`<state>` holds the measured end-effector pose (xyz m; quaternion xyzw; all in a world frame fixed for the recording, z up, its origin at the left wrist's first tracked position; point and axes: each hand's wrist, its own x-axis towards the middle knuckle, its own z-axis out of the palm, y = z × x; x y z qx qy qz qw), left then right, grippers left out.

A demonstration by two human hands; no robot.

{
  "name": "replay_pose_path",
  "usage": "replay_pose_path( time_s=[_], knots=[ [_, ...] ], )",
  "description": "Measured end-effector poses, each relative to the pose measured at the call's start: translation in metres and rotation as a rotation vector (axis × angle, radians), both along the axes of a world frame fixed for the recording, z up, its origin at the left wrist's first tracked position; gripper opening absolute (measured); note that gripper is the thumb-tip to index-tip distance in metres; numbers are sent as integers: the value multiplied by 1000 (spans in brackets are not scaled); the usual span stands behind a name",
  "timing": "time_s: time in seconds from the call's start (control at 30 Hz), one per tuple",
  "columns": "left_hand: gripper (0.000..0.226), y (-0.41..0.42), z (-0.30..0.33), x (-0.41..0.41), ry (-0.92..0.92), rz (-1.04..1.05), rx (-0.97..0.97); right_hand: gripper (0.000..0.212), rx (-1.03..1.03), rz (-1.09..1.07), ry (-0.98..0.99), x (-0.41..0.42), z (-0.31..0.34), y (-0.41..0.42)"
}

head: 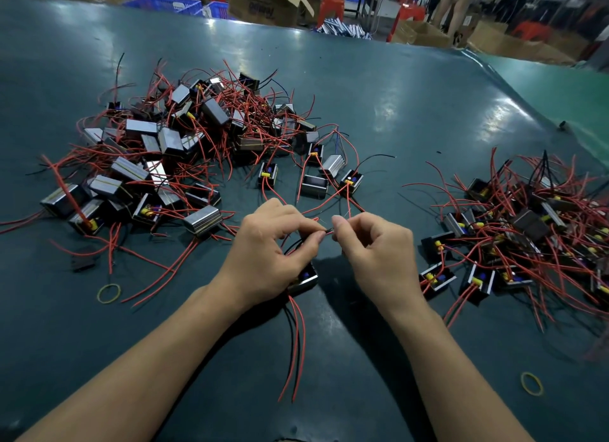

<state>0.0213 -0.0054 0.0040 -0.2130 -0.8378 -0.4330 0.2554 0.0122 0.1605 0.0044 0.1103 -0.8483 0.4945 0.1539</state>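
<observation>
Left pile (171, 145): big tangle of small black cases on the table (395, 95), red leads everywhere. Some lie open side up with yellow and blue parts inside, others show only shiny sides.
Rubber band (108, 292): yellow, flat on the table near that pile's near edge.
Left hand (267, 257): fingers curled, thumb and forefinger pinching the wire ends (326, 232).
Open case (304, 282): sits right under the left hand, half hidden by it, with a blue part showing and red and black leads trailing toward the camera.
Right hand (379, 254): also curled, pinching the same wire ends from the other side.
Right pile (527, 230): more open cases, same yellow bits, leads tangled.
Second rubber band (531, 383): near the right forearm.
Back: blue crates (164, 1), contents too blurry to tell.
</observation>
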Motion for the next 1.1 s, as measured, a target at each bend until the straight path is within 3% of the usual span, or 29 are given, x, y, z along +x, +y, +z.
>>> replay_pose_path(
  time_s=[0.13,0.27,0.47,0.6,0.73,1.0,1.1],
  knots=[
    [3,0,-2,-1,-56,60,50,31,341,-54,390,1,-1,-3],
    [6,0,-2,-1,-90,98,91,28,464,23,512,0,1,1],
    [4,-2,1,2,-125,105,123,14,329,141,496,-1,2,14],
    [6,-2,2,2,-126,68,113,26,367,109,536,-6,1,16],
    [6,-2,2,3,-116,46,105,14,351,126,568,-11,-1,17],
    [5,-4,-1,2,-108,8,110,16,336,217,364,-2,3,13],
    [4,-2,0,2,-73,-16,88,25,-60,195,-68,5,7,2]
  ],
)
